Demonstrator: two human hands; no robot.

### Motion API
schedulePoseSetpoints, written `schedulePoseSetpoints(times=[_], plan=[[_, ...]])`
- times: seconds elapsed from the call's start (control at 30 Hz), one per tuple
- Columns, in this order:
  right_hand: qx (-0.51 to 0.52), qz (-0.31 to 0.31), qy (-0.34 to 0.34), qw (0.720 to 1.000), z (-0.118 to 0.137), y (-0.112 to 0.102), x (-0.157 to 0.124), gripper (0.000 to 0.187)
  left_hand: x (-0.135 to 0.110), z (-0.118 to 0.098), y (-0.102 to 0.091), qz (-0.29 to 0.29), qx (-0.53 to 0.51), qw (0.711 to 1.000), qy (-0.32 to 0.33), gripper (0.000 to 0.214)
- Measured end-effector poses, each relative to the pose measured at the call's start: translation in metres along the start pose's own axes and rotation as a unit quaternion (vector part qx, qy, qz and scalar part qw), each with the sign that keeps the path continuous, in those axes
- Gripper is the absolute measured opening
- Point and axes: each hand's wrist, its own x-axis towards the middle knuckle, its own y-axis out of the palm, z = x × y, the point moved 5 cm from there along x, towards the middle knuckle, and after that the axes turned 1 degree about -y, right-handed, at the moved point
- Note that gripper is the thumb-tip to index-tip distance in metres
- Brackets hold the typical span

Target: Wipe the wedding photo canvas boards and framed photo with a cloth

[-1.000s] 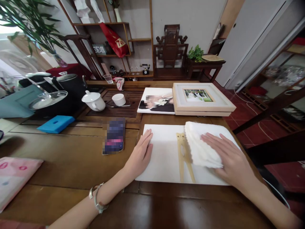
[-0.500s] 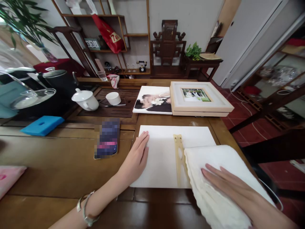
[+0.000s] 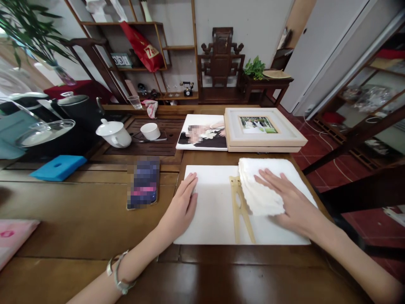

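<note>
A white rectangular panel (image 3: 211, 198) lies flat on the wooden table in front of me. Fixed to it by small screws at its top is a tan forked stand leg (image 3: 236, 204). My left hand (image 3: 185, 200) rests on the panel's left edge, open, fingers stretched out together and nothing in them. On the panel's right part lies a folded white cloth (image 3: 264, 198), which hides that side. My right hand (image 3: 286, 198) presses on the cloth with its fingers laid out flat, open; its thumb side is partly covered by the cloth.
Behind the panel are a photo print (image 3: 204, 137) and a light wood picture frame (image 3: 265, 120). To the left lie a phone (image 3: 144, 183) and a blue block (image 3: 58, 167). A lidded white cup (image 3: 114, 134) and a small white bowl (image 3: 149, 131) stand on the tea tray (image 3: 136, 147).
My right hand has slid the white cloth away from me, up the panel's right side, uncovering the stand's lower end and the panel's near right corner. My left hand stays put.
</note>
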Motion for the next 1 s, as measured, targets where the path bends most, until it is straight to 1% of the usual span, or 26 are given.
schedulePoseSetpoints(times=[0.1, 0.13, 0.17, 0.23, 0.27, 0.3, 0.37, 0.5, 0.57, 0.63, 0.67, 0.73, 0.8, 0.87, 0.93, 1.0], plan=[[-0.025, 0.021, -0.023, 0.999, 0.033, -0.004, -0.039, 0.102, 0.0, 0.0, 0.0, -0.001, -0.002, 1.0, -0.001, 0.043], [-0.028, 0.026, -0.043, 0.998, 0.044, -0.005, -0.051, 0.102, 0.0, 0.0, 0.001, 0.0, -0.003, 1.0, 0.0, 0.044], [-0.022, 0.017, -0.078, 0.997, 0.054, -0.007, -0.06, 0.1, 0.0, 0.0, 0.001, 0.001, -0.004, 1.0, 0.0, 0.044], [-0.011, 0.019, -0.105, 0.994, 0.062, -0.007, -0.069, 0.096, -0.001, 0.0, 0.001, 0.003, -0.005, 1.0, 0.001, 0.044], [-0.006, 0.027, -0.098, 0.995, 0.06, -0.006, -0.067, 0.095, -0.001, 0.0, 0.001, 0.005, -0.005, 1.0, 0.001, 0.044], [-0.002, 0.037, -0.078, 0.996, 0.055, -0.004, -0.062, 0.093, -0.001, 0.0, 0.001, 0.006, -0.004, 1.0, 0.001, 0.044], [0.008, 0.049, -0.032, 0.998, 0.038, 0.001, -0.041, 0.091, -0.001, 0.0, 0.001, 0.007, -0.005, 1.0, 0.003, 0.044], [0.026, 0.006, 0.007, 1.0, 0.005, 0.007, 0.015, 0.08, 0.0, 0.0, 0.0, 0.013, -0.01, 1.0, 0.006, 0.043], [0.019, -0.004, 0.026, 0.999, -0.003, 0.009, 0.034, 0.076, 0.0, 0.0, 0.0, 0.014, -0.011, 1.0, 0.004, 0.043], [0.002, 0.004, 0.04, 0.999, 0.002, 0.011, 0.037, 0.075, 0.0, 0.0, 0.0, 0.013, -0.009, 1.0, 0.002, 0.044], [-0.008, 0.013, 0.039, 0.999, 0.01, 0.012, 0.032, 0.076, 0.0, 0.001, 0.0, 0.013, -0.008, 1.0, 0.002, 0.044], [-0.029, 0.029, 0.017, 0.999, 0.034, 0.013, 0.01, 0.085, 0.0, 0.001, 0.001, 0.012, -0.009, 1.0, 0.005, 0.044], [-0.05, 0.031, -0.027, 0.998, 0.062, 0.01, -0.019, 0.1, 0.0, 0.001, 0.001, 0.011, -0.013, 1.0, 0.008, 0.044], [-0.061, 0.044, -0.074, 0.994, 0.085, 0.007, -0.044, 0.107, 0.0, 0.0, 0.001, 0.011, -0.015, 1.0, 0.009, 0.044], [-0.063, 0.054, -0.099, 0.992, 0.093, 0.004, -0.054, 0.11, 0.0, 0.0, 0.001, 0.012, -0.016, 1.0, 0.007, 0.044], [-0.06, 0.06, -0.088, 0.992, 0.086, 0.004, -0.046, 0.108, 0.0, 0.001, 0.001, 0.013, -0.016, 1.0, 0.004, 0.044]])
